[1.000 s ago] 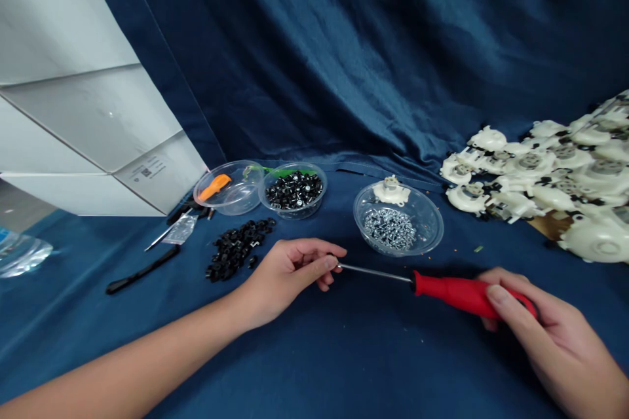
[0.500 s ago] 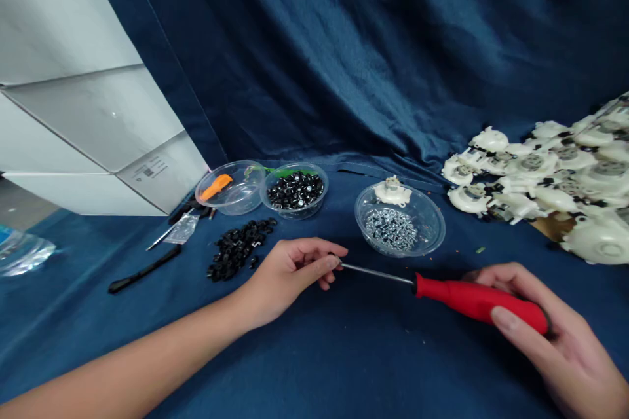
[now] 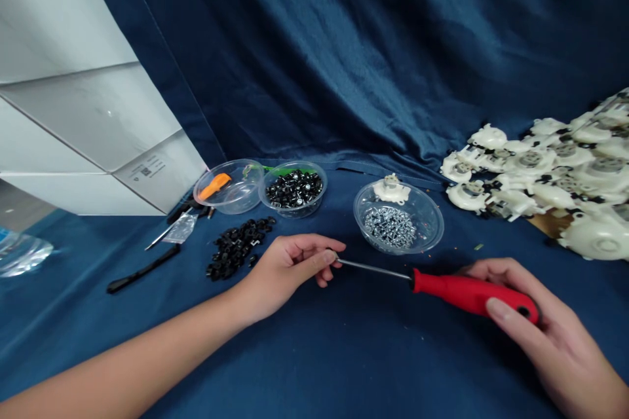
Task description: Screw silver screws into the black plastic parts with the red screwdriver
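Note:
A red-handled screwdriver [image 3: 457, 293] lies nearly level across the middle, its metal shaft pointing left. My right hand [image 3: 545, 327] is wrapped round the back of its handle. At the tip, my left hand [image 3: 289, 272] pinches with thumb and index finger; a small part may be between them, too hidden to make out. Beyond the shaft stands a clear bowl of silver screws [image 3: 390, 228], with a white plastic part [image 3: 392, 190] on its far side. A pile of small black parts [image 3: 238, 245] lies left of my left hand.
A bowl of black parts [image 3: 295, 188] and a bowl with an orange item [image 3: 215, 186] stand farther back. Many white assemblies [image 3: 531, 160] are heaped at right. White boxes [image 3: 93, 124], a black strip [image 3: 142, 268] and a clear plastic object [image 3: 22, 252] are at left.
The screwdriver's handle has turned, and its dark end spot now shows. My right hand has shifted slightly left and up. My left hand keeps its pinch at the tip.

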{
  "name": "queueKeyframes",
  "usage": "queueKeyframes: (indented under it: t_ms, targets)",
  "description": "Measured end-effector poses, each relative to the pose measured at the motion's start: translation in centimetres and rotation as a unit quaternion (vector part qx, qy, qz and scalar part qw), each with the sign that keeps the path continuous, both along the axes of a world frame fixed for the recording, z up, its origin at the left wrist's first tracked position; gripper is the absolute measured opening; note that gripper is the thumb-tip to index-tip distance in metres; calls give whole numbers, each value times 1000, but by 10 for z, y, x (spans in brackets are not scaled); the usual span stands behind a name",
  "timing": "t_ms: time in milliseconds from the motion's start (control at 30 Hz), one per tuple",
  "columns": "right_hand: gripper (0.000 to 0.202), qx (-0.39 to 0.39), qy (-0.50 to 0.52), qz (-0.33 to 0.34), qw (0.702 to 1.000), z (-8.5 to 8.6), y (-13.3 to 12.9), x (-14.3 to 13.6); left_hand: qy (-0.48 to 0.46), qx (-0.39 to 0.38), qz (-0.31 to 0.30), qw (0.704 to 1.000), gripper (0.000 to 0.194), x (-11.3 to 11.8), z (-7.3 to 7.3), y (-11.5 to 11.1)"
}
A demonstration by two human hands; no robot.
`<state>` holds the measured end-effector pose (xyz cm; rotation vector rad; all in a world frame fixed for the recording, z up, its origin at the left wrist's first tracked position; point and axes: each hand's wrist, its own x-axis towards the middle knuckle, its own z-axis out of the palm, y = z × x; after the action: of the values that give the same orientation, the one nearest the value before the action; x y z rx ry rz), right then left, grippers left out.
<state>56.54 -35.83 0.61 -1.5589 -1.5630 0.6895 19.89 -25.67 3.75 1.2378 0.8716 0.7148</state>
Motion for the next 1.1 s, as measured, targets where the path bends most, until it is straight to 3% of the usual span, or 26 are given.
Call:
queueKeyframes:
  t_ms: [100,233,367,467,600,700,833,1100]
  targets:
    - [43,18,35,11,999,3,-3,-4,-14,-8,8,1000,23,-1,0,1]
    - [30,2,4,-1,1000,8,0,-2,-9,20,-11,1000,18,-2,0,-3]
    - [49,-25,-35,-3,999,7,5,3,22,55,-33,998,17,-3,-1,-6]
    - [38,-5,-18,-14,1000,5,3,1,23,40,-20,999,19,-2,-2,-4]
    - [41,39,12,-13,999,4,-1,-2,17,26,-3,999,20,-2,-2,-2]
    - [27,15,-28,2,999,2,0,2,21,29,-7,999,20,-1,-2,-3]
    - [37,17,-72,-3,997,1,2,3,24,32,-10,999,20,-1,-3,-3]
    - [32,41,-13,9,999,6,-2,-1,24,40,-3,999,20,-2,-3,-2]
